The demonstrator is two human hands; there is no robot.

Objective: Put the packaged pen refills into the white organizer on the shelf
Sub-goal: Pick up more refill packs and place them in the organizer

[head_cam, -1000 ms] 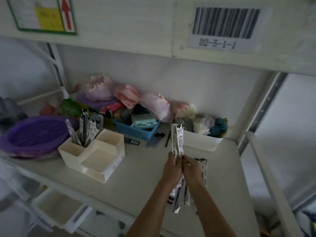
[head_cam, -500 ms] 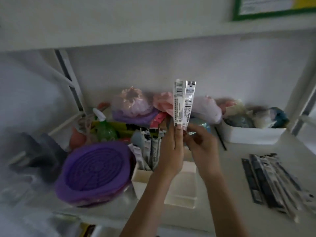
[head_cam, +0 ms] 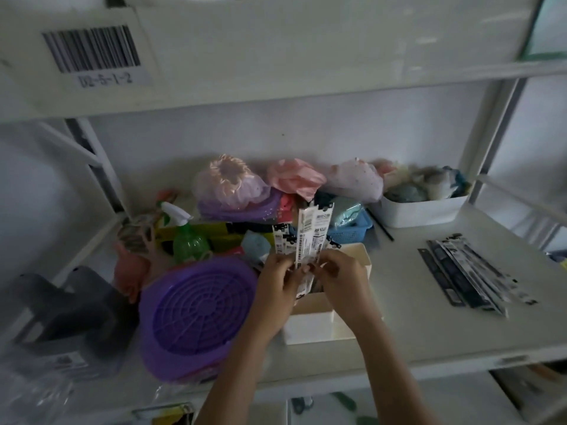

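both hands, left hand [head_cam: 277, 282] and right hand [head_cam: 339, 279], pinch the flat white printed refill packets [head_cam: 311, 237] upright; better slide them straight down into the white plastic organizer [head_cam: 313, 325], beside those already standing.

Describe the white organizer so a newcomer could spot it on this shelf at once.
Start at the big purple round basket at the shelf's front left. Directly to its right, beneath both hands, sits the white organizer, an open-topped box with compartments. Unlike the white bin of soft items at the back right, it has packaged pen refills standing upright in it.
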